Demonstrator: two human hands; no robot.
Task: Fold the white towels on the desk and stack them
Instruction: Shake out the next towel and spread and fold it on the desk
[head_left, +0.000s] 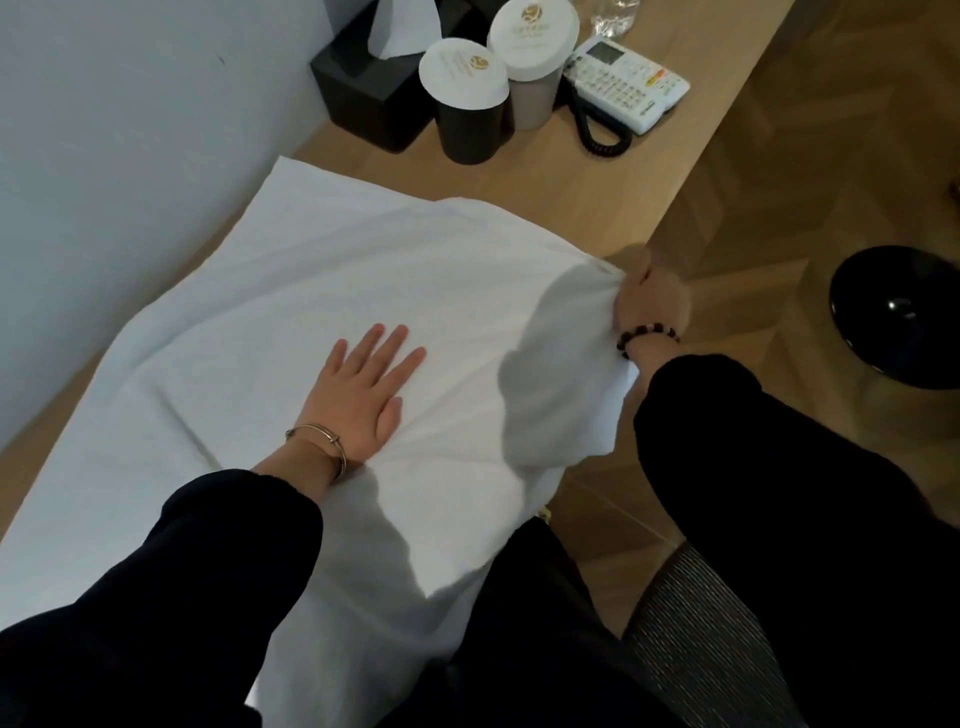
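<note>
Firmly pinned flat, one edge bunched in a fist

Broadly, the wooden desk (649, 171) runs away from the person along a pale wall. The white towel (291, 291) covers most of its near half and hangs off the front edge toward the person's lap. The right hand (652, 304) is curled tight round a bunch of the towel's edge, right at the desk's rim, with the cloth gathered into creases at the fist. Left of that grip and nearer the person, the left hand (358, 389) lies palm down on the towel, fingers straight and slightly spread, holding nothing. Both arms are in dark sleeves. Right of the grip, down on the herringbone floor, sits a round black object (904, 312). Beyond the grip, at the desk's far end, stand a black tissue box (363, 98), a dark cup (467, 130) and a pale cup (530, 104), the cups close together under white lids. Just right of them lies a white corded phone (628, 88). A bead bracelet (647, 335) circles the gripping wrist; a thin bangle (322, 441) circles the other.
</note>
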